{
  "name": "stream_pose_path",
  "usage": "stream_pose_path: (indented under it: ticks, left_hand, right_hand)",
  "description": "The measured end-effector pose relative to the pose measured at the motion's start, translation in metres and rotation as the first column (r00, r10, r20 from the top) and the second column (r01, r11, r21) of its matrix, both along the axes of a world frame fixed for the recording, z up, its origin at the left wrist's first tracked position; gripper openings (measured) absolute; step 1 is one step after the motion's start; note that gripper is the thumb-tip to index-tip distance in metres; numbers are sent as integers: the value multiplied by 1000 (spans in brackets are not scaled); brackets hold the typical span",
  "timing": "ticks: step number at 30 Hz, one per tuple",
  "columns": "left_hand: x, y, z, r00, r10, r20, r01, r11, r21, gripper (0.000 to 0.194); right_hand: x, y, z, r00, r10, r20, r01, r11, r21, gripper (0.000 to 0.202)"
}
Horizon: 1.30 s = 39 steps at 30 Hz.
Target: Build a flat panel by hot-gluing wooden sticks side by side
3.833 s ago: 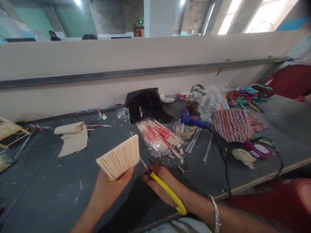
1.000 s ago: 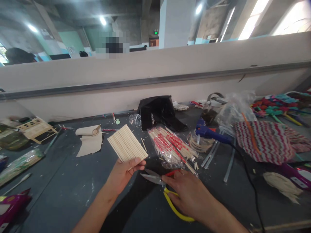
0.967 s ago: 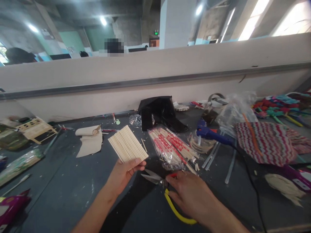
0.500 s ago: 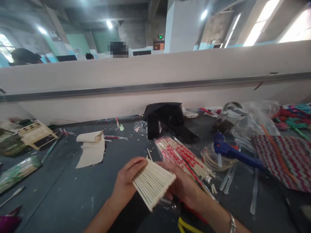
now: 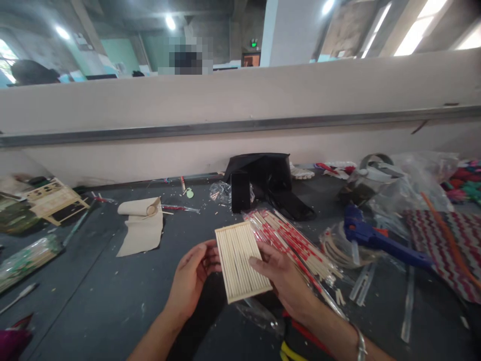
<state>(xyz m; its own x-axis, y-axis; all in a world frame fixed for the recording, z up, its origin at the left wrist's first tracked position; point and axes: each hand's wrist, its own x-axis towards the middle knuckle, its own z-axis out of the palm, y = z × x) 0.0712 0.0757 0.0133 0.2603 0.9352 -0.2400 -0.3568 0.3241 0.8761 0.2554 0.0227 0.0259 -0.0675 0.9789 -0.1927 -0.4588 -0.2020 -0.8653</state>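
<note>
My right hand holds a small flat panel of pale wooden sticks, its thumb on the front face and its other fingers hidden behind. The sticks lie side by side, with a crosswise stick along the top and bottom ends. At the panel's left edge is my left hand, loosely curled with the thumb off the panel. Its fingertips reach the edge; whether they touch the back cannot be seen. Just beyond the right hand lie red-and-white plastic packs of sticks.
A blue glue gun lies at right near clear glue sticks. Yellow-and-red handles are below my right forearm. A phone leans against a black bag. Left are partly rolled cloth and a wooden model.
The panel has turned from a steep tilt to show its face upright towards me. My left thumb has come off it, while my right thumb now presses its front.
</note>
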Motion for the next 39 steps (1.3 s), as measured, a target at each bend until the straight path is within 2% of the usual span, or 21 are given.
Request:
stream_pose_path:
  ticks: [2,4,8,11,16,21,27,32,34,36,37,39]
  left_hand:
    - [2,-1,4,996,-28,84,28,1000,-6,37]
    - [3,-3,5,997,-24,77,22,999,25,38]
    - [-1,-3,0,995,22,-94,-12,995,103,30]
    - [-5,-1,-4,980,44,-196,-23,994,108,24]
    - [-5,0,-8,990,11,-140,1,996,88,21]
    - [-2,-4,-9,978,-19,-207,37,996,86,27]
    - [-4,-8,-4,991,-45,-126,50,998,39,24]
    - [-1,-15,0,985,-167,-42,165,985,-55,28]
    - [-2,-16,1,983,-181,-13,180,981,-68,26]
    - [-4,-15,2,987,-162,13,162,983,-84,23]
    - [-5,-14,3,988,-151,30,154,983,-96,23]
    - [-6,-13,4,988,-140,69,148,982,-119,22]
  right_hand:
    - [0,5,-2,998,16,54,-18,999,34,41]
    - [-1,8,-4,995,36,90,-40,998,40,41]
    - [-5,9,-8,988,59,144,-65,997,38,39]
    - [-7,8,-10,973,86,214,-98,994,43,35]
    - [-8,7,-12,950,78,302,-112,989,98,31]
    - [-4,8,-11,924,136,357,-183,978,100,30]
    - [-4,8,-4,882,86,463,-117,992,37,30]
    - [-5,6,2,852,89,517,-130,990,45,35]
    - [3,-2,5,797,84,598,-135,990,40,37]
    - [16,-19,7,658,99,746,-185,982,34,35]
    - [23,-31,6,546,105,831,-235,972,32,32]
    - [39,-57,-1,266,113,957,-359,933,-10,31]
